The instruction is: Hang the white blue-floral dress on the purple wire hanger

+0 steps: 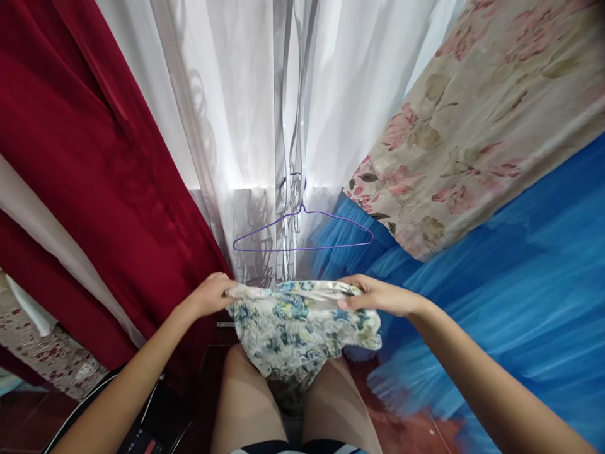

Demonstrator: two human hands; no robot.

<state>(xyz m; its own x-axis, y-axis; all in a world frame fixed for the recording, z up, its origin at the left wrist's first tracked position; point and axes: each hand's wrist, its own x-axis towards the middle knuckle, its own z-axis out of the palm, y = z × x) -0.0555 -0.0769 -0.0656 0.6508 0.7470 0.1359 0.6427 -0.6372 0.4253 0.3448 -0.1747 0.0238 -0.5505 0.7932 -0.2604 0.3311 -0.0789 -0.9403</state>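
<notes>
A white garment with a blue, green and yellow floral print is stretched between my two hands, above my thighs. My left hand is closed on its upper left edge, fingers partly hidden behind the cloth. On the upper right edge, my right hand pinches the fabric with the thumb in front. The lower part of the cloth hangs loose and crumpled. Just beyond it, a purple wire hanger hangs from white straps with nothing on it.
Dark red cloth hangs at the left, white curtains behind. At the right hang a beige floral cloth and blue tulle reaching low. A black object sits at lower left on the reddish tiled floor.
</notes>
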